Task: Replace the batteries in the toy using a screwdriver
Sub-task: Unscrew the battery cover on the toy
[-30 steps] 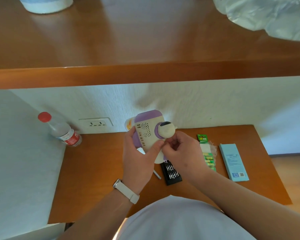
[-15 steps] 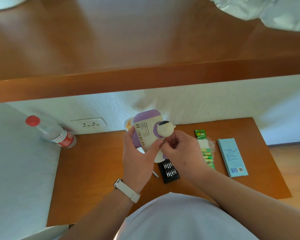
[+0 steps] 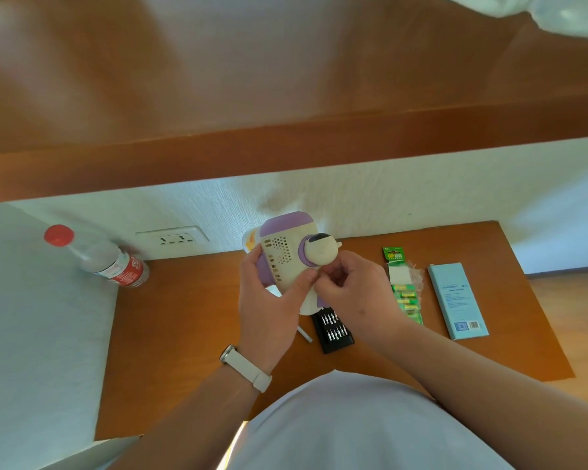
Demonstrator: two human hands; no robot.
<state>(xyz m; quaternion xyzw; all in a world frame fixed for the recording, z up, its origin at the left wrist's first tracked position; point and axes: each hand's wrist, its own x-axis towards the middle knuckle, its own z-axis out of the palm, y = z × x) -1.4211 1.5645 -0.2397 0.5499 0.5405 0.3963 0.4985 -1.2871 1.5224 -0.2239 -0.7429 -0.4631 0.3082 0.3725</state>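
I see bare glossy wood of the desk (image 3: 184,334) open at 8 o'clock, out to its left edge against a white panel. At centre the left hand (image 3: 265,300) wraps the smooth cream-and-purple plastic toy (image 3: 286,252), held up off the desk. The right hand (image 3: 353,293) pinches it with curled fingers under the round head. Just beneath lies a black bit case (image 3: 333,329). At 3 o'clock a green battery pack (image 3: 406,300) and a flat blue box (image 3: 457,300) lie near the right edge. At 10 o'clock a clear red-capped bottle (image 3: 116,262) sits in the corner.
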